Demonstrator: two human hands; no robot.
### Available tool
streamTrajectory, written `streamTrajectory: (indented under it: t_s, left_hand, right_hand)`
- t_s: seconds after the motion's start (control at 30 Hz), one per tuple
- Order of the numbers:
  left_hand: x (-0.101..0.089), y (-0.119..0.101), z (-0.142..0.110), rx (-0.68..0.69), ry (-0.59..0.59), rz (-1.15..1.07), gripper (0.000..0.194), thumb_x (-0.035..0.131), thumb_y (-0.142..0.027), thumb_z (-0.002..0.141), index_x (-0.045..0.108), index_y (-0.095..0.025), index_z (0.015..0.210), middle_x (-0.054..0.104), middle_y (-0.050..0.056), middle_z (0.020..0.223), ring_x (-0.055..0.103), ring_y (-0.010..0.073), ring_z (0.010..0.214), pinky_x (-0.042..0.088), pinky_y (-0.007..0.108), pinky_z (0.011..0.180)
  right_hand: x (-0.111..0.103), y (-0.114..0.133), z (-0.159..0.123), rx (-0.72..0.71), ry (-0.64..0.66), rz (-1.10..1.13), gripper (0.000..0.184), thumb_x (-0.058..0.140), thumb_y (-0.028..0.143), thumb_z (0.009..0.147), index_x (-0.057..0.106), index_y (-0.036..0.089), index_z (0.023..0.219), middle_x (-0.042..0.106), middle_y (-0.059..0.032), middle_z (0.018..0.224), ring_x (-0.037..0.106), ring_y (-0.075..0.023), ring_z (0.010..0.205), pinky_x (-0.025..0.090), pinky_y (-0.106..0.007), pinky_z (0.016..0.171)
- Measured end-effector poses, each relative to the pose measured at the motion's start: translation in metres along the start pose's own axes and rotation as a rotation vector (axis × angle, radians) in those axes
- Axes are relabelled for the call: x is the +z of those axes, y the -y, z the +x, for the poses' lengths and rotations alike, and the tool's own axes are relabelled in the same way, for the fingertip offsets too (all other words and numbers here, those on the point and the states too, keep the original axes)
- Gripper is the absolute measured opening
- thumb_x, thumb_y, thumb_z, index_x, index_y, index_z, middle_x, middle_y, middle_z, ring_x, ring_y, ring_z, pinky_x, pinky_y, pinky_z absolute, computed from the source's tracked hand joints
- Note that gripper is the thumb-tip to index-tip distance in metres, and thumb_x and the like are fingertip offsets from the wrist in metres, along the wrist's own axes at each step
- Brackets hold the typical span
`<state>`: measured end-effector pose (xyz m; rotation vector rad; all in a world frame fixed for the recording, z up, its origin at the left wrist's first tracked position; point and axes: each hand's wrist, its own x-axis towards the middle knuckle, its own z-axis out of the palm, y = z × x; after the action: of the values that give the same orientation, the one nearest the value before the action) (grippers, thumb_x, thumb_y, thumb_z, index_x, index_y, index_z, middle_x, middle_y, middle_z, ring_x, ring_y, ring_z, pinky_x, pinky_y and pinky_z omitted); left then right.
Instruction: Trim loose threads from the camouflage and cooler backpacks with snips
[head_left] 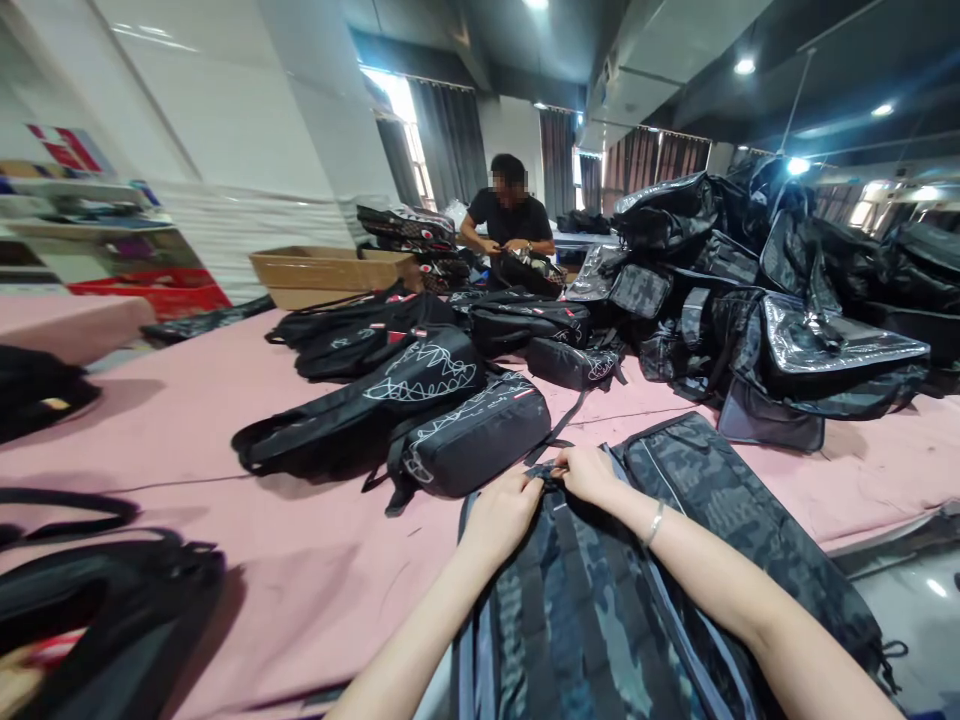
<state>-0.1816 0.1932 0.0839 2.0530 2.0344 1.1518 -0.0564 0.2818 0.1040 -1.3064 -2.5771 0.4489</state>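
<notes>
A dark camouflage bag with grey-blue edging lies in front of me on the pink-covered table. My left hand pinches the black strap or webbing at its far end. Right beside it, my right hand grips the same spot, fingers closed; a bracelet circles that wrist. The exact piece between the fingers is partly hidden. To the right of the bag, and partly behind my right arm, rests a flat camouflage panel or flap.
Black bags with white line patterns lie just beyond my hands. Camouflage bags are piled at the right. A cardboard box stands at the back left. A co-worker handles a bag across the table. Another black bag sits at lower left.
</notes>
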Motion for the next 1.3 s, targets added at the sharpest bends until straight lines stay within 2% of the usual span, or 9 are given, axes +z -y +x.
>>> streamTrajectory:
  t_s: [0.1, 0.23, 0.3, 0.5, 0.6, 0.7, 0.87, 1.13, 1.3]
  left_hand:
    - [-0.001, 0.004, -0.004, -0.097, -0.114, -0.145, 0.017, 0.055, -0.034, 0.074, 0.064, -0.019, 0.07, 0.064, 0.005, 0.067, 0.06, 0.018, 0.067, 0.048, 0.03, 0.068]
    - [-0.011, -0.002, -0.012, -0.286, -0.327, -0.356, 0.042, 0.032, -0.046, 0.086, 0.062, -0.015, 0.082, 0.063, 0.004, 0.064, 0.058, 0.0148, 0.056, 0.049, 0.028, 0.057]
    - [-0.014, -0.013, -0.019, -0.346, -0.365, -0.446, 0.042, 0.038, -0.049, 0.084, 0.062, -0.014, 0.083, 0.064, 0.004, 0.066, 0.06, 0.0152, 0.058, 0.051, 0.028, 0.059]
    - [-0.01, -0.052, -0.037, -0.421, -0.285, -0.559, 0.03, 0.06, -0.044, 0.071, 0.067, -0.017, 0.083, 0.069, 0.004, 0.071, 0.064, 0.0191, 0.069, 0.052, 0.034, 0.073]
    - [-0.006, -0.062, -0.041, -0.4, -0.25, -0.559, 0.026, 0.06, -0.041, 0.072, 0.067, -0.018, 0.082, 0.067, 0.003, 0.073, 0.064, 0.0183, 0.069, 0.052, 0.033, 0.074]
    - [-0.004, -0.065, -0.043, -0.307, -0.211, -0.521, 0.023, 0.059, -0.039, 0.074, 0.067, -0.018, 0.078, 0.065, 0.004, 0.079, 0.063, 0.0174, 0.073, 0.052, 0.031, 0.073]
    - [-0.004, -0.066, -0.05, -0.336, -0.215, -0.527, 0.023, 0.06, -0.04, 0.073, 0.067, -0.018, 0.073, 0.061, 0.006, 0.088, 0.061, 0.0173, 0.076, 0.053, 0.03, 0.07]
    - [-0.003, -0.069, -0.056, -0.399, -0.274, -0.475, 0.026, 0.056, -0.041, 0.076, 0.066, -0.017, 0.076, 0.061, 0.006, 0.087, 0.061, 0.0175, 0.079, 0.052, 0.029, 0.071]
    - [0.0, -0.066, -0.061, -0.284, -0.339, -0.294, 0.022, 0.053, -0.036, 0.08, 0.066, -0.018, 0.085, 0.062, 0.007, 0.089, 0.059, 0.0187, 0.085, 0.05, 0.034, 0.08]
  right_hand:
    - [0.002, -0.009, -0.003, 0.02, -0.07, 0.054, 0.019, 0.053, 0.03, 0.084, 0.069, 0.025, 0.092, 0.071, -0.0051, 0.093, 0.064, -0.0204, 0.089, 0.044, -0.026, 0.07]
    - [-0.003, -0.023, -0.009, 0.057, -0.151, 0.163, 0.017, 0.053, 0.028, 0.084, 0.069, 0.022, 0.087, 0.071, -0.0072, 0.09, 0.065, -0.0222, 0.087, 0.044, -0.027, 0.07]
    - [-0.008, -0.03, -0.016, 0.056, -0.186, 0.232, 0.015, 0.055, 0.026, 0.083, 0.069, 0.021, 0.083, 0.071, -0.0068, 0.088, 0.065, -0.0216, 0.085, 0.044, -0.027, 0.071]
    - [-0.02, -0.029, -0.046, -0.047, -0.264, 0.572, 0.022, 0.046, 0.024, 0.087, 0.067, 0.02, 0.092, 0.07, -0.0034, 0.094, 0.065, -0.0157, 0.086, 0.049, -0.024, 0.075]
    - [-0.023, -0.019, -0.062, -0.201, -0.286, 0.882, 0.016, 0.061, 0.023, 0.075, 0.068, 0.02, 0.089, 0.07, -0.004, 0.091, 0.064, -0.018, 0.084, 0.05, -0.028, 0.075]
    - [-0.02, -0.011, -0.07, -0.3, -0.303, 0.917, 0.011, 0.066, 0.019, 0.068, 0.068, 0.021, 0.079, 0.068, -0.002, 0.081, 0.062, -0.0169, 0.077, 0.049, -0.027, 0.071]
    - [-0.012, -0.014, -0.066, -0.07, -0.21, 1.121, 0.023, 0.052, 0.032, 0.081, 0.061, 0.017, 0.066, 0.063, -0.0004, 0.059, 0.06, -0.0144, 0.058, 0.047, -0.026, 0.062]
    - [-0.029, -0.024, -0.08, -0.177, -0.317, 0.642, 0.016, 0.059, 0.027, 0.077, 0.058, 0.022, 0.093, 0.065, -0.0018, 0.092, 0.059, -0.0175, 0.084, 0.045, -0.03, 0.078]
    - [-0.034, -0.028, -0.085, -0.331, -0.457, 0.502, 0.008, 0.053, 0.024, 0.085, 0.058, 0.02, 0.09, 0.062, -0.0034, 0.082, 0.057, -0.0182, 0.077, 0.043, -0.03, 0.073]
